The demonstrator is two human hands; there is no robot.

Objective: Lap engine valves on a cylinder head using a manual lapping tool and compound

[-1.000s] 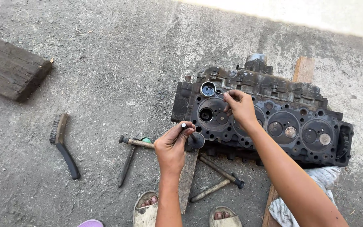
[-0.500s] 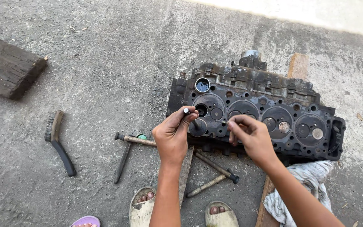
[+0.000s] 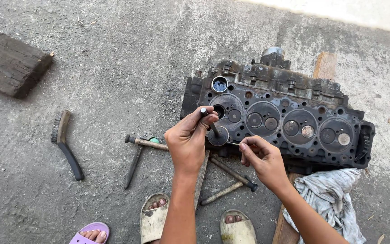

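A dirty black engine cylinder head lies on the concrete, its combustion chambers facing up. My left hand pinches the stem of an engine valve, holding it just in front of the head's near left corner. My right hand is beside it, fingers closed on a thin metal piece that touches the valve's round head. The leftmost chamber has one open valve hole.
A wire brush lies to the left, a wooden block at far left. Hammers and rods lie on the ground under my hands. A grey rag and a wooden plank sit by the head. Sandalled feet stand below.
My right hand left the cylinder head's top and came down beside the valve. My left hand raised the valve slightly toward the head.
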